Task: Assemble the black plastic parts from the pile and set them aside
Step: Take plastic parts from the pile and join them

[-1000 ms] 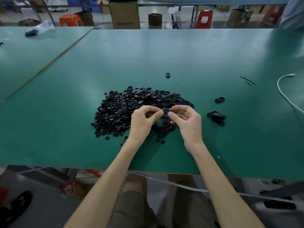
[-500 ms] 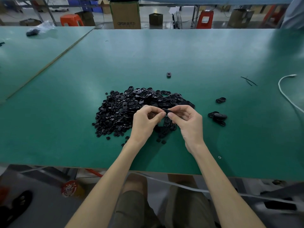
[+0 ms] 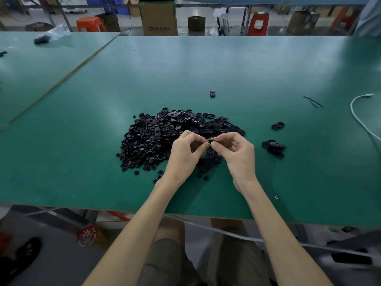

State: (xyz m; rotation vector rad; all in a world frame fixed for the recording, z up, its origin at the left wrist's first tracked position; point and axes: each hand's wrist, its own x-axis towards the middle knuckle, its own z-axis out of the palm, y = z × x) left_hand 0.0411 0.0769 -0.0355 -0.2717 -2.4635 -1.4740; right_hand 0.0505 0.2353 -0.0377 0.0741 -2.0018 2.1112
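Head view, looking down at a green surface (image 3: pixel 82 162). A pile of black plastic parts (image 3: pixel 156 137) sits mid-surface, small round bits at its left, longer oval shells at back & right. Both hands meet just over the pile's near-right edge. Left hand (image 3: pixel 185 153) & right hand (image 3: pixel 237 153) each pinch, w/ thumb & forefinger, a small black part (image 3: pixel 209 140) held between them, other fingers curled. It's too small to tell whether it's one piece or two.

A cluster of done pieces (image 3: pixel 274 148) lies to the right, well apart from the pile, w/ a lone piece (image 3: pixel 278 125) just beyond.

Prob. step: pressing two halves together. To do it well:
- Line them up square before squeezing.
- Press evenly from both sides.
- Check there's no gap.
- Set it w/ the cluster, not back in the pile.
- Work low over the surface so a slipped piece lands close by.
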